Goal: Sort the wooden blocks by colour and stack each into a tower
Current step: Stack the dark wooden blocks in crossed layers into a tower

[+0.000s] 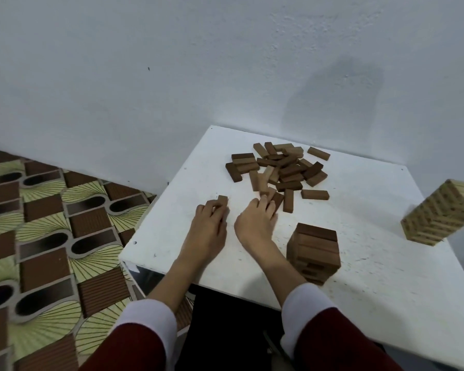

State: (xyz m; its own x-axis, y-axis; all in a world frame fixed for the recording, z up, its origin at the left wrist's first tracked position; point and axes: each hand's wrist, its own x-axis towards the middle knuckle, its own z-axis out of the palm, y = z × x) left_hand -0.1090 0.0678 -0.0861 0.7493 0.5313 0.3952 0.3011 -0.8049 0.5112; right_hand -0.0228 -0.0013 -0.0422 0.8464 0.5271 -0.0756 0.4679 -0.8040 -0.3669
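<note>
A loose pile of wooden blocks (pixel 281 167), dark brown, mid brown and a few pale ones, lies at the back middle of the white table (pixel 172 210). My left hand (pixel 210 223) grips one brown block (pixel 222 200) left of the pile. My right hand (pixel 256 219) reaches into the pile's near edge, with its fingertips on a brown block (pixel 276 200). A short tower of brown blocks (pixel 314 250) stands just right of my right wrist. A taller tower of pale blocks (pixel 439 210) stands at the table's right edge.
A white wall rises close behind the table. A patterned brown and green floor (pixel 51 236) lies to the left, below the table's left edge. The table's front edge runs close under my forearms.
</note>
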